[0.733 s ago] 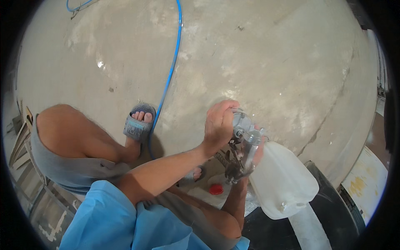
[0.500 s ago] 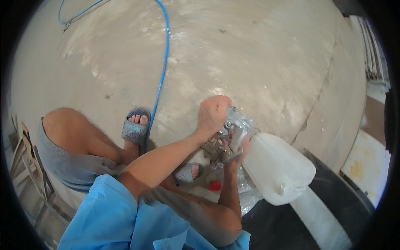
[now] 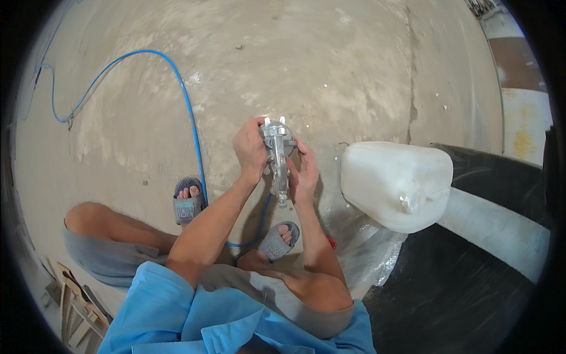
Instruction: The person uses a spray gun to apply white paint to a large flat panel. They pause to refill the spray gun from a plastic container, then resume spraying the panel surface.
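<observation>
Hands clasp the metal spray gun from both sides, left hand at nine o'clock, right hand at three; its long axis runs twelve to six.

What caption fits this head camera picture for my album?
Both hands, left hand and right hand, hold a metal spray gun above a concrete floor, white jug nearby.

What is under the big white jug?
The white plastic jug rests on crinkled clear plastic sheeting, which spreads over the concrete floor. A small red thing peeks out at the sheeting's edge. Anything directly beneath the jug is covered.
</observation>
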`<state>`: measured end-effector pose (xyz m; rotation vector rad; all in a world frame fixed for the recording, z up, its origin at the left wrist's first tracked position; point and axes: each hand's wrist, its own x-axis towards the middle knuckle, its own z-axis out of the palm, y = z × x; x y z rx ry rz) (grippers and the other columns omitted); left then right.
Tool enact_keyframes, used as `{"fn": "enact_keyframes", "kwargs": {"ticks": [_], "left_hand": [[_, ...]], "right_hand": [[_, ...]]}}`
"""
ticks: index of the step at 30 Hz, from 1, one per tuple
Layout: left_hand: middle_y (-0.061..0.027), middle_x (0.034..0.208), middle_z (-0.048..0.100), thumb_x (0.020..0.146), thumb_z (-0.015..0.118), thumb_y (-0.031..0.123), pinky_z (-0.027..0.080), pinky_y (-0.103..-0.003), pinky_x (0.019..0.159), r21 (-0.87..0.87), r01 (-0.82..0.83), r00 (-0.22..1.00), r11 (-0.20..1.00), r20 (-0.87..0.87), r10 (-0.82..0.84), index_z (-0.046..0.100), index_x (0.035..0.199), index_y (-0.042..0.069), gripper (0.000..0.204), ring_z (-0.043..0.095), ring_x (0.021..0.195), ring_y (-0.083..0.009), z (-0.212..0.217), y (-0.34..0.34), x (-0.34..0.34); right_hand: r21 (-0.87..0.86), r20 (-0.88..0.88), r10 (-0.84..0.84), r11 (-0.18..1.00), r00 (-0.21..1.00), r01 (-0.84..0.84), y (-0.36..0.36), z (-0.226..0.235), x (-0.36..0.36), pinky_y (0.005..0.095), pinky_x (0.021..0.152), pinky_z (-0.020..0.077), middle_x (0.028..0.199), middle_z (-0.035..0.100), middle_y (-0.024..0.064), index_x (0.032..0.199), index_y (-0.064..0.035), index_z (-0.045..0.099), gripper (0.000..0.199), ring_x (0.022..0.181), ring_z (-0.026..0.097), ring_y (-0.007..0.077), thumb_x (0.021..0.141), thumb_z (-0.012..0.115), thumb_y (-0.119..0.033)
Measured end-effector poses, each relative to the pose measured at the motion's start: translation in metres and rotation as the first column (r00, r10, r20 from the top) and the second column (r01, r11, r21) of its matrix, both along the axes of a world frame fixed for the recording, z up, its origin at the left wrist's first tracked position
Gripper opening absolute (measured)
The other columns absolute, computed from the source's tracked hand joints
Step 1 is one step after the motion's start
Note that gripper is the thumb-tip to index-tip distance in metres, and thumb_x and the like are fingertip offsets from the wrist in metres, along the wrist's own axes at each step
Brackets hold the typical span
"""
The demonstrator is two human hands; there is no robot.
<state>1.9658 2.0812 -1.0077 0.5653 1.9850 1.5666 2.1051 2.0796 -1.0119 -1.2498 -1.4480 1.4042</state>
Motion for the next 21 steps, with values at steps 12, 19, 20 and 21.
{"fn": "enact_keyframes", "kwargs": {"ticks": [12, 19, 20, 21], "left_hand": [[-0.0123, 0.099, 0.071, 0.104, 0.041, 0.026, 0.051, -0.032, 0.079, 0.086, 0.053, 0.989, 0.995, -0.141, -0.040, 0.068, 0.112, -0.004, 0.041, 0.065, 0.086, -0.0193, -0.014, -0.006, 0.017], [-0.0089, 0.103, 0.071, 0.094, 0.054, 0.019, 0.052, -0.031, 0.080, 0.032, 0.158, 0.952, 0.987, -0.271, -0.143, 0.069, 0.113, -0.003, 0.032, 0.065, 0.089, -0.0179, -0.024, -0.011, 0.009], [-0.0091, 0.104, 0.070, 0.095, 0.053, 0.021, 0.051, -0.031, 0.081, 0.086, 0.170, 0.963, 0.982, -0.228, -0.147, 0.069, 0.112, -0.002, 0.032, 0.065, 0.091, -0.0182, -0.025, -0.008, 0.006], [-0.0093, 0.106, 0.070, 0.096, 0.053, 0.022, 0.051, -0.031, 0.082, 0.124, 0.169, 0.974, 0.978, -0.175, -0.146, 0.069, 0.111, -0.002, 0.033, 0.065, 0.092, -0.0184, -0.024, -0.008, 0.005]], "right_hand": [[0.043, -0.258, 0.085, 0.996, 0.962, -0.076, -0.001, -0.022, 0.002, 0.0448, 0.118, 0.0262, 0.152, 0.032, 0.0257, 0.139, 0.0042, 0.031, 0.059, 0.141, 0.035, 0.0327, 0.095, 0.064, -0.017], [0.094, -0.201, 0.083, 0.993, 0.976, -0.065, -0.001, -0.031, 0.001, 0.0454, 0.117, 0.0265, 0.150, 0.034, 0.0277, 0.138, -0.0001, 0.034, 0.054, 0.140, 0.035, 0.0367, 0.095, 0.062, -0.018], [0.116, -0.227, 0.085, 0.991, 0.970, -0.059, -0.002, -0.030, 0.000, 0.0454, 0.117, 0.0262, 0.150, 0.034, 0.0276, 0.137, -0.0007, 0.034, 0.054, 0.140, 0.035, 0.0368, 0.095, 0.062, -0.017], [0.066, -0.246, 0.055, 0.997, 0.968, -0.039, -0.003, -0.030, 0.000, 0.0453, 0.117, 0.0258, 0.150, 0.034, 0.0260, 0.136, -0.0002, 0.035, 0.052, 0.140, 0.035, 0.0357, 0.094, 0.062, -0.015]]}}
